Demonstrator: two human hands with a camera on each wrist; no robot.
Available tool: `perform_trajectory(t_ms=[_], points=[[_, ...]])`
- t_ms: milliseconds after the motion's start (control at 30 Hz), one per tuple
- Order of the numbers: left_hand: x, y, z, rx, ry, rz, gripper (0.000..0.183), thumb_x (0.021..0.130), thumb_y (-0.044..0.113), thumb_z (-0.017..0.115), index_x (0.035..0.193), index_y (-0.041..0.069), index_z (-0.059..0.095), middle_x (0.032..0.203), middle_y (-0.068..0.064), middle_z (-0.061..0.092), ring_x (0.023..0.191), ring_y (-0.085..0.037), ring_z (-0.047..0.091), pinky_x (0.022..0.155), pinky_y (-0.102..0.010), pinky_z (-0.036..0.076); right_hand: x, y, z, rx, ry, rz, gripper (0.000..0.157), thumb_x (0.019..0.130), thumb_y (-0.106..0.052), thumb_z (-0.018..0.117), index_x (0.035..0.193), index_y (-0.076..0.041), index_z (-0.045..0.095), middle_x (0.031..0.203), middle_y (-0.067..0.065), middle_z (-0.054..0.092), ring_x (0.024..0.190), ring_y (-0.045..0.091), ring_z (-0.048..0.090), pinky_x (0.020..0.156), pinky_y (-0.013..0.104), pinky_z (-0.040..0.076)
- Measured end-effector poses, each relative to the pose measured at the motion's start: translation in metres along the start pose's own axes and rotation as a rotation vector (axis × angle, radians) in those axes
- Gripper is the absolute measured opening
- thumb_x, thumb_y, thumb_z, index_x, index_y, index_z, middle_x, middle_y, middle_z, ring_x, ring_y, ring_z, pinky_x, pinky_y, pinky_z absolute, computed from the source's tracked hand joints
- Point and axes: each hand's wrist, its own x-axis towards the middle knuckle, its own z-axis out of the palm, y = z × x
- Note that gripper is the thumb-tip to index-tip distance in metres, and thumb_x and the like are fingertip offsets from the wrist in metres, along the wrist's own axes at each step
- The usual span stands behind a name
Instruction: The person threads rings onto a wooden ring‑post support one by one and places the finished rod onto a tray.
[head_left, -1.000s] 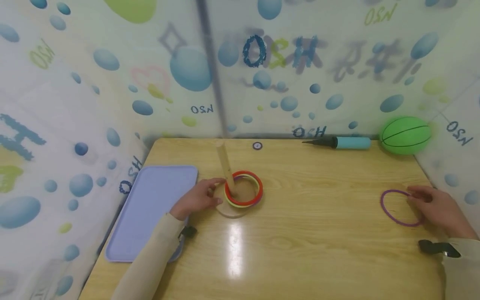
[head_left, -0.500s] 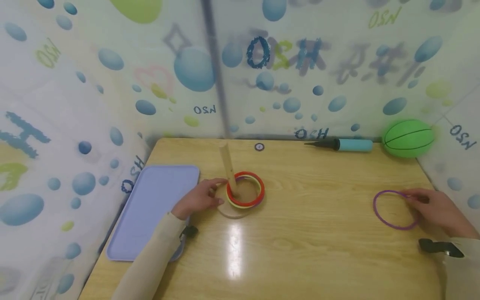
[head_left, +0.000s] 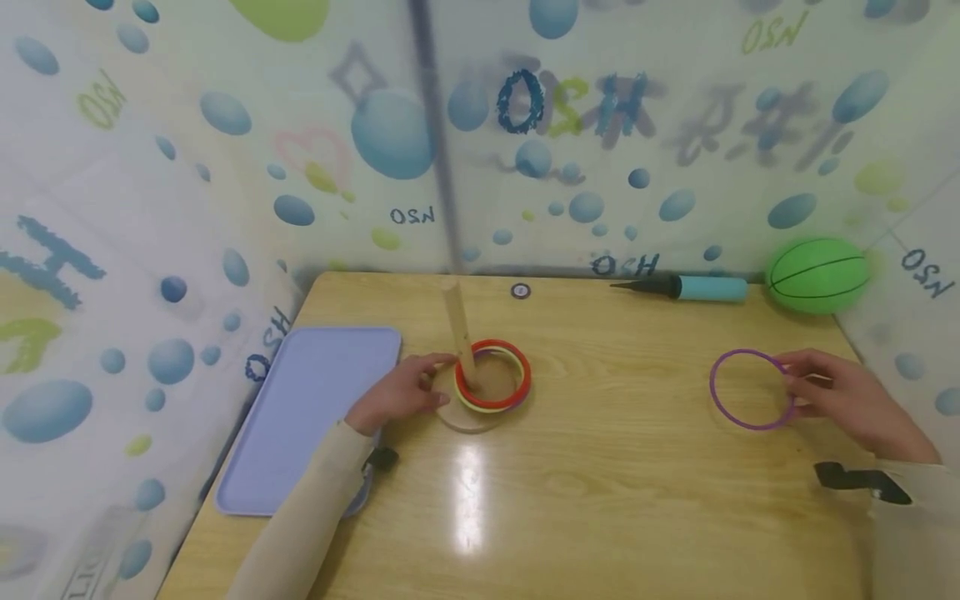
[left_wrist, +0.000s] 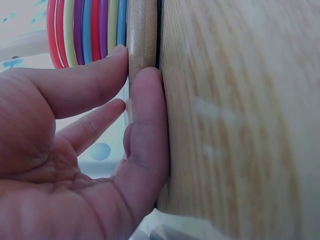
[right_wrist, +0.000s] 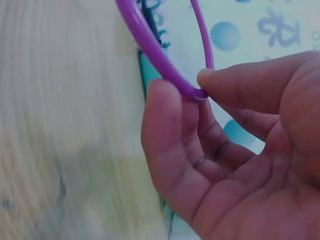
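A wooden ring toss stand has an upright peg [head_left: 458, 329] on a round base [head_left: 467, 422]. Rings lie stacked round the peg, a red ring [head_left: 527, 379] on top; in the left wrist view the stacked rings [left_wrist: 87, 32] show red, yellow, purple and blue edges. My left hand [head_left: 402, 390] grips the base's rim at its left side, thumb and fingers against the wooden edge [left_wrist: 142, 37]. At the right, a purple ring [head_left: 713, 392] is held up over the table by my right hand [head_left: 855, 402]. Thumb and fingertips pinch the ring [right_wrist: 150, 46] at one side.
A lavender tray [head_left: 322, 400] lies left of the stand, beneath the left forearm. Along the back edge are a small round disc [head_left: 521, 291], a blue hand pump [head_left: 711, 288] and a green ball [head_left: 817, 276]. Patterned walls enclose the wooden table [head_left: 615, 500].
My right hand has moved left and up from the table's right side, carrying the purple ring with it. The left hand stays at the stand's base.
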Motion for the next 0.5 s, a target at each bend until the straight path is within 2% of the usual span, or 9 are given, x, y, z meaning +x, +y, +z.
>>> perform_trajectory(t_ms=[100,267,500], points=[[0.0,0.0,0.001,-0.003,0.0,0.0,0.064,0.095,0.009,0.077,0.155,0.017,0.054,0.136,-0.028,0.059,0.069,-0.016,0.062,0.067,-0.031,0.052,0.001,-0.012,0.003,-0.026,-0.004,-0.002,0.023,0.109,-0.01,0.059,0.131,-0.005,0.059,0.102,-0.006,0.066,0.088,0.004,0.071,0.068,0.031,0.064],[-0.001,0.002,0.0,-0.009,0.006,0.001,0.064,0.095,0.009,0.076,0.155,0.017,0.054,0.137,-0.028,0.058,0.072,-0.016,0.063,0.067,-0.031,0.052,0.003,-0.035,0.008,0.03,-0.013,-0.024,0.023,0.11,-0.014,0.058,0.133,-0.013,0.059,0.1,-0.001,0.065,0.085,0.013,0.07,0.069,0.035,0.064],[-0.003,0.004,-0.001,-0.002,0.006,-0.004,0.065,0.095,0.008,0.076,0.155,0.016,0.054,0.14,-0.031,0.056,0.075,-0.016,0.063,0.069,-0.031,0.052,0.005,-0.06,0.02,0.093,-0.008,-0.069,0.028,0.109,-0.012,0.057,0.137,-0.008,0.059,0.103,-0.001,0.066,0.087,0.014,0.071,0.071,0.037,0.065]])
